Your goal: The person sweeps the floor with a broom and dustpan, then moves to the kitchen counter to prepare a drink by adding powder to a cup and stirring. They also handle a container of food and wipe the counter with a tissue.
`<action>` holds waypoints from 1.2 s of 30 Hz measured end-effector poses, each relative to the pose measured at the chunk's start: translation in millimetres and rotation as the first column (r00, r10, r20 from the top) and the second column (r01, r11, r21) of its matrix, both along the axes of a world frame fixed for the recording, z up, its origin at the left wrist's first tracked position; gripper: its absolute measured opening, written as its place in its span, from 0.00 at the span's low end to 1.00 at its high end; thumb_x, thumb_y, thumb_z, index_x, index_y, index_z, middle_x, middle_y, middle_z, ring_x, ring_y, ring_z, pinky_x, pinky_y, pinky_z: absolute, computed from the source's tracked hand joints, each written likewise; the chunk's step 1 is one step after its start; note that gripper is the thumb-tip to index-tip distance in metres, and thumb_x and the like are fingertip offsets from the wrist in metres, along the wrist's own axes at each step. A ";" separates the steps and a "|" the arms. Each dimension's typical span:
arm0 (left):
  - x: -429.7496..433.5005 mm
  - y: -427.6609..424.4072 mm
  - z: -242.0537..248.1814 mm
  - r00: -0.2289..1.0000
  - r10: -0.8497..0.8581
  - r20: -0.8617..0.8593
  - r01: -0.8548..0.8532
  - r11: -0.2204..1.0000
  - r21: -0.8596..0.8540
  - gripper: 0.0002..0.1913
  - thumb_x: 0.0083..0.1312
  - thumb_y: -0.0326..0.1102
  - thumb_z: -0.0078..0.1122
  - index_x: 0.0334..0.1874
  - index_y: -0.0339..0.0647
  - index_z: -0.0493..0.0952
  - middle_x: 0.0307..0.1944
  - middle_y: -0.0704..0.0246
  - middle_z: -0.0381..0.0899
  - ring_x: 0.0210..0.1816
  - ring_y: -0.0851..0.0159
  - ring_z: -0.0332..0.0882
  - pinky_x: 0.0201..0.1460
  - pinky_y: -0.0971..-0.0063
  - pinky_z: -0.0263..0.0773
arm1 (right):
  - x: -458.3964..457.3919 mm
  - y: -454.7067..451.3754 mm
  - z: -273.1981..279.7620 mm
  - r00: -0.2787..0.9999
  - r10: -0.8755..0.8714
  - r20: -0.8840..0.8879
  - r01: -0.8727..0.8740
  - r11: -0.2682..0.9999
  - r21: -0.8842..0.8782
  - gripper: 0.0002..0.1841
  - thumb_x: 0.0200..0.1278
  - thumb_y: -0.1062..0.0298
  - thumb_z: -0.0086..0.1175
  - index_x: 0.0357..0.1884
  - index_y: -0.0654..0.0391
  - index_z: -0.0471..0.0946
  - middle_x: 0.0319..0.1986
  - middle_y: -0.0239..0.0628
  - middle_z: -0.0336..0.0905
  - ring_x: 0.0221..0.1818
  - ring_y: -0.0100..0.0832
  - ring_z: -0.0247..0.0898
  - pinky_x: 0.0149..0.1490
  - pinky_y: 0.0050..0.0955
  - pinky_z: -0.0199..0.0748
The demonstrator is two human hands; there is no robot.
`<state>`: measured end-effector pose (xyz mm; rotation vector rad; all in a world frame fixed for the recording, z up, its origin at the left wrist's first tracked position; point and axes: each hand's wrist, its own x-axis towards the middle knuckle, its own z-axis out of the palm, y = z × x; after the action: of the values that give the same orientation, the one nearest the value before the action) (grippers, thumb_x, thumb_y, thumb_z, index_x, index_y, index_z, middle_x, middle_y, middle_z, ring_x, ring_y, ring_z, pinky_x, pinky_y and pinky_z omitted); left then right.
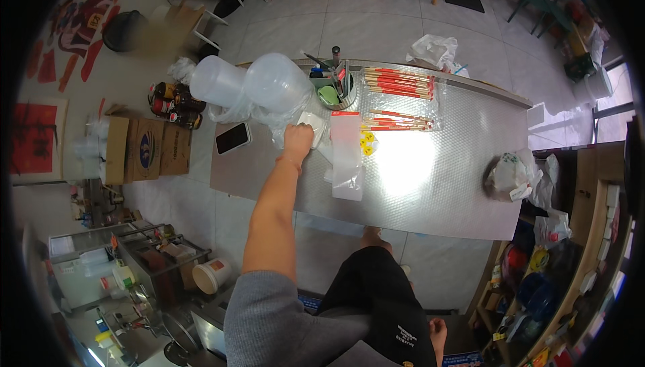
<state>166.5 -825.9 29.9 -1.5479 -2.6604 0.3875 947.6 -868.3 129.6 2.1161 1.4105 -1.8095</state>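
My left hand (299,140) reaches across the metal-topped table (453,190), its fingers curled against a small white packet (313,126). The fingertips are hidden, so a grip on the packet cannot be confirmed. Just right of the hand lies a long clear plastic sleeve (346,160) with a red top edge. Several yellow stickers (369,142) show beside the sleeve. Paper-wrapped chopsticks (398,84) in clear packaging lie farther right. Low at my right side hangs my right hand (437,334), away from the table, with fingers bent and partly hidden.
Translucent plastic tubs (277,82) stand at the table's back left, beside a pen holder (345,96). A phone (233,138) lies near the left edge. A tied plastic bag (509,175) sits at the right end. Cardboard boxes (148,147) are on the floor to the left; shelves (534,286) stand right.
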 end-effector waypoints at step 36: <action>186.1 42.0 281.6 0.537 -0.407 0.739 -0.164 0.809 0.565 0.03 0.58 0.23 0.62 0.32 0.34 0.77 0.43 0.61 0.85 0.47 0.62 0.81 0.53 0.69 0.74 | -200.6 102.7 80.2 0.665 0.115 -0.738 0.142 0.950 0.277 0.37 0.69 0.74 0.59 0.79 0.56 0.58 0.77 0.48 0.55 0.79 0.39 0.53 0.77 0.41 0.57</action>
<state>352.5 -783.9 311.5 -1.9591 -2.6591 -1.4600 746.9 -765.6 209.8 1.4662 1.9297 -2.8266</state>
